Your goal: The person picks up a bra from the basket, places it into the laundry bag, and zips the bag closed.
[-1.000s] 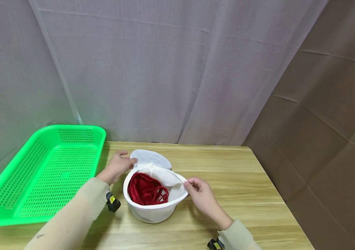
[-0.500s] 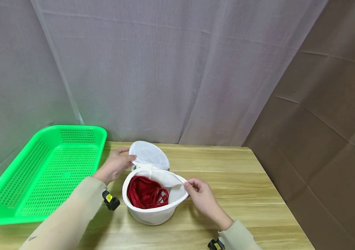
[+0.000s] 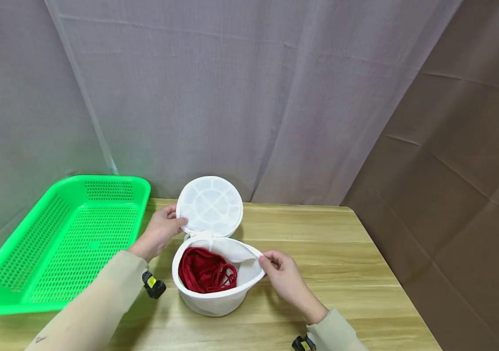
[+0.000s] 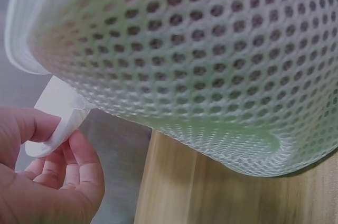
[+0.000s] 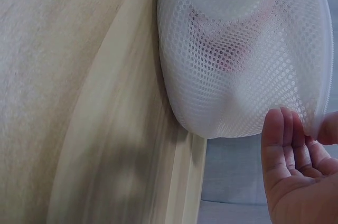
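A white mesh laundry bag (image 3: pixel 211 303) stands on the wooden table with its mouth wide open. Inside it lies a crumpled dark red, shiny garment (image 3: pixel 203 270) with thin straps. The bag's round white lid (image 3: pixel 209 204) is raised behind the mouth, its underside with ribs showing. My left hand (image 3: pixel 161 230) pinches the left edge of this lid between thumb and fingers; the left wrist view shows that grip close up. With thumb and fingertips my right hand (image 3: pixel 285 275) pinches the right side of the bag's rim and draws it out to a point.
At the left a large green plastic basket (image 3: pixel 93 243) with perforated walls stands on the wooden table (image 3: pixel 319 243). Grey cloth (image 3: pixel 214 97) hangs behind the table, and a brown covering (image 3: pixel 460 195) rises along its right side.
My left hand has tipped the lid up and back, so that its round underside now faces me. The right hand keeps its place on the rim, and the red garment has barely shifted.
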`<state>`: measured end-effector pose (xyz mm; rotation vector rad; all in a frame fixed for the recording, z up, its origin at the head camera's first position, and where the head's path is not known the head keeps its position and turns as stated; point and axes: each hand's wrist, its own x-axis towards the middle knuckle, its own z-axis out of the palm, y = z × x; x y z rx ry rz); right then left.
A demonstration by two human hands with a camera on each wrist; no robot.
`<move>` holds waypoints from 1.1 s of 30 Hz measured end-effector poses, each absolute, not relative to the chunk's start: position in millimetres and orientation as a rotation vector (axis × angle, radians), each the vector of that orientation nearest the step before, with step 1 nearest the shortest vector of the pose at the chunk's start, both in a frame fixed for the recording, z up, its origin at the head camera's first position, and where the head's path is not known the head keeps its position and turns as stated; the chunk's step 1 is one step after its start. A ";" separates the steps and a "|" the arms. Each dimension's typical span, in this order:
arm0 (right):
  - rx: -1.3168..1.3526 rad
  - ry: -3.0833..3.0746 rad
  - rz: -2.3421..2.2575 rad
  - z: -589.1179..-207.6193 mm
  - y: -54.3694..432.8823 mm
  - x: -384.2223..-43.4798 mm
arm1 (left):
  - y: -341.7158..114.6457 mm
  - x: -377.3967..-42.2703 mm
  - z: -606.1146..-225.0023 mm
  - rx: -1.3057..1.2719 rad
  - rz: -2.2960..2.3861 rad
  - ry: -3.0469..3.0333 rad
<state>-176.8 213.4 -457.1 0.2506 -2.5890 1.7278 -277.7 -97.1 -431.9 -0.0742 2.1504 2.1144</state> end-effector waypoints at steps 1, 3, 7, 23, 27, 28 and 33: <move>0.253 -2.586 1.729 -457.2 213.5 -176.9 | -97.3 -277.2 -432.0 -0.064 2.113 2.154; 0.251 -2.583 1.731 -457.1 213.5 -176.9 | -97.5 -276.0 -431.9 -0.066 2.117 2.155; 0.216 -2.584 1.734 -455.1 211.3 -176.7 | -99.7 -272.6 -430.2 -0.047 2.122 2.171; 0.228 -2.599 1.699 -422.0 196.0 -160.5 | -112.0 -248.9 -416.8 0.118 2.087 2.231; 0.226 -2.602 1.697 -422.2 195.5 -160.7 | -115.2 -241.6 -414.7 0.185 2.025 2.293; 0.224 -2.604 1.697 -422.3 195.5 -160.9 | -116.2 -240.2 -414.5 0.204 2.000 2.314; 0.215 -2.604 1.700 -431.7 198.0 -165.1 | -120.5 -234.4 -413.8 0.319 1.897 2.352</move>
